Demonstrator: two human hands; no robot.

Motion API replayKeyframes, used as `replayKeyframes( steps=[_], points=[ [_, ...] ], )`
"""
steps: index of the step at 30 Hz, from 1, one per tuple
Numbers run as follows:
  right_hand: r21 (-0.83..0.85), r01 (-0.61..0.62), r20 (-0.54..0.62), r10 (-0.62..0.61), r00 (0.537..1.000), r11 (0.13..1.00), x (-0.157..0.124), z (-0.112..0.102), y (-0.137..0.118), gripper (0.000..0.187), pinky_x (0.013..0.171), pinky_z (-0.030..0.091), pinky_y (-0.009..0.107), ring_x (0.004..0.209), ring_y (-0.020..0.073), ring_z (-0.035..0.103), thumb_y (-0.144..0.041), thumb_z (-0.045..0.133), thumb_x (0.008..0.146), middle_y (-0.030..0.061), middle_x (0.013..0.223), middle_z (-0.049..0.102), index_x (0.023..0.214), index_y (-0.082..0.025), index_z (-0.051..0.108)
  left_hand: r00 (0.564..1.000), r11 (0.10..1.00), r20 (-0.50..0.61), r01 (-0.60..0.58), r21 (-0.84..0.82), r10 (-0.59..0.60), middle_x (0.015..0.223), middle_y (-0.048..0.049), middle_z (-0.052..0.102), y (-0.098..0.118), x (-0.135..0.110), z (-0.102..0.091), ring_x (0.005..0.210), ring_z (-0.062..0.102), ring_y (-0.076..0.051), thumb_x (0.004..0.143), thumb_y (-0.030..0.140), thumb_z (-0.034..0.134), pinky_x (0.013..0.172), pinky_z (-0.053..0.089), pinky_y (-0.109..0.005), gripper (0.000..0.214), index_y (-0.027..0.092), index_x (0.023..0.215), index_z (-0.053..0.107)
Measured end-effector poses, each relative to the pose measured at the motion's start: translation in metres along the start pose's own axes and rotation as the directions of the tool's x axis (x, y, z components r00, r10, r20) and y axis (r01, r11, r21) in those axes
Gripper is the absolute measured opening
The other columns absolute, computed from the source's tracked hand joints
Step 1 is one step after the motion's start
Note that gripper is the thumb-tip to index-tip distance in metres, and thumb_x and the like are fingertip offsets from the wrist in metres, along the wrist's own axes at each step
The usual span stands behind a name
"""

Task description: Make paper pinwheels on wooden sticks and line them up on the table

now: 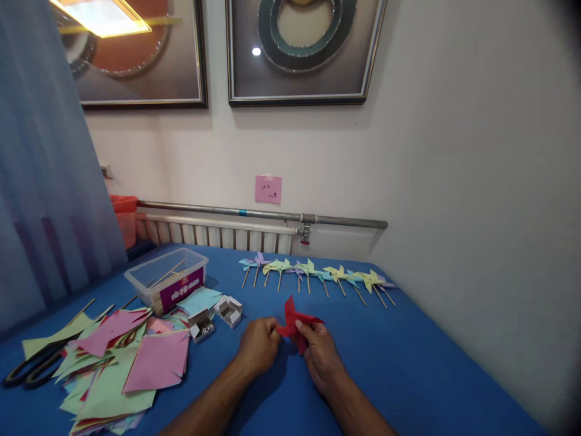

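Observation:
In my right hand (323,357) I hold a red paper pinwheel (291,326), the thumb pressed over its middle. Its blades stick out upward, to the left and to the right. No stick shows on it. My left hand (259,344) is closed just left of the pinwheel, its fingertips at the tip of the left blade. What those fingers grip, if anything, is hidden. Beyond both hands, several finished pinwheels (336,274) in pale yellow, green, blue and purple lie in a row, their sticks pointing toward me.
To the left lie stacked cut paper squares (157,361), black-handled scissors (39,363), and a clear plastic box (166,275) with sticks. Two small white boxes (229,310) stand beside them, one with shiny metal pieces. A blue cloth (390,375) covers the table; a wall borders its right side.

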State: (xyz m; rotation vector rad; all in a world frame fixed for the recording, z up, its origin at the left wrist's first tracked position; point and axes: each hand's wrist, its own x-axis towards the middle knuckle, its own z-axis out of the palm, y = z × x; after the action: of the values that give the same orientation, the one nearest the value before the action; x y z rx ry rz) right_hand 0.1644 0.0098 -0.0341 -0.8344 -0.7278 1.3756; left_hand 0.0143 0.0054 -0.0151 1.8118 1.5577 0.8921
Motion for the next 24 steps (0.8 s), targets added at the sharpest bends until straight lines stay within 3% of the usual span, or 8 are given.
replayKeyframes(
  steps=[11, 24],
  points=[
    [0.068, 0.013, -0.049, -0.01, 0.999, 0.998, 0.0022, 0.0001, 0.0033, 0.047, 0.065, 0.054, 0.029, 0.066, 0.0175, 0.068, -0.036, 0.101, 0.047, 0.0013, 0.074, 0.076, 0.08, -0.018, 0.071, 0.999, 0.999, -0.036, -0.032, -0.024, 0.031, 0.065, 0.0013, 0.065, 0.007, -0.0052, -0.0004, 0.064, 0.056, -0.013, 0.088, 0.014, 0.05, 0.06, 0.028, -0.025, 0.025, 0.017, 0.071, 0.068],
    [0.004, -0.017, -0.059, 0.018, 0.998, 1.0, -0.0035, 0.0041, -0.0014, 0.053, 0.065, 0.055, 0.033, 0.066, 0.0215, 0.071, -0.041, 0.098, 0.052, 0.003, 0.074, 0.077, 0.088, -0.019, 0.067, 0.999, 0.999, -0.022, -0.035, -0.01, 0.035, 0.069, -0.0009, 0.07, 0.0075, -0.0066, -0.0015, 0.067, 0.059, -0.015, 0.089, 0.014, 0.05, 0.06, 0.029, -0.025, 0.026, 0.018, 0.077, 0.073]
  ],
)
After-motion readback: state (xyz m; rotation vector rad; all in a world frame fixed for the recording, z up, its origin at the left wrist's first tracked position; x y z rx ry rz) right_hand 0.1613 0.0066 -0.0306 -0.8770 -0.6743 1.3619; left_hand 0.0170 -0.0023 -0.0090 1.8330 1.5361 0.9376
